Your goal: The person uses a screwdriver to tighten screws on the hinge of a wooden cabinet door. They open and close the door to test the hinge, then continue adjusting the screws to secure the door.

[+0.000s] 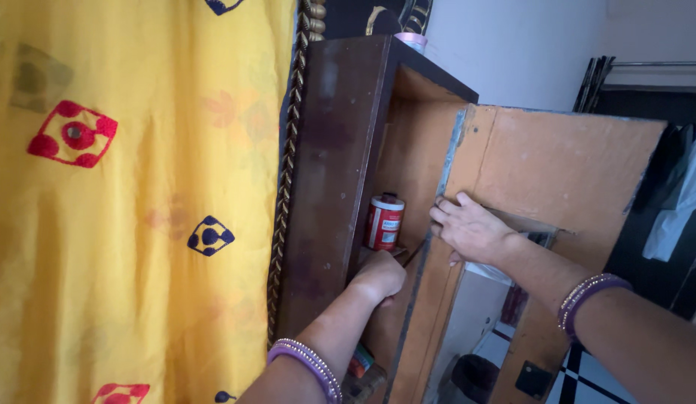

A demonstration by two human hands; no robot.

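Yellow curtain (131, 209) beside a dark wooden cabinet (333, 172). Left hand (378, 278) reached inside, fingers curled shut, maybe around something hidden; couldn't tell. Right hand (468, 228) lay flat, fingers open, against the brown door (557, 172), likely keeping it back. 1 red tin (384, 221) on the shelf just above.

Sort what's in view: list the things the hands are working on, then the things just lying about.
In hand:
left hand reaching into the dark brown wooden cabinet
right hand on the open plywood cabinet door
red and white cylindrical tin on the shelf

Lying about:
yellow patterned curtain
hanging white cloth
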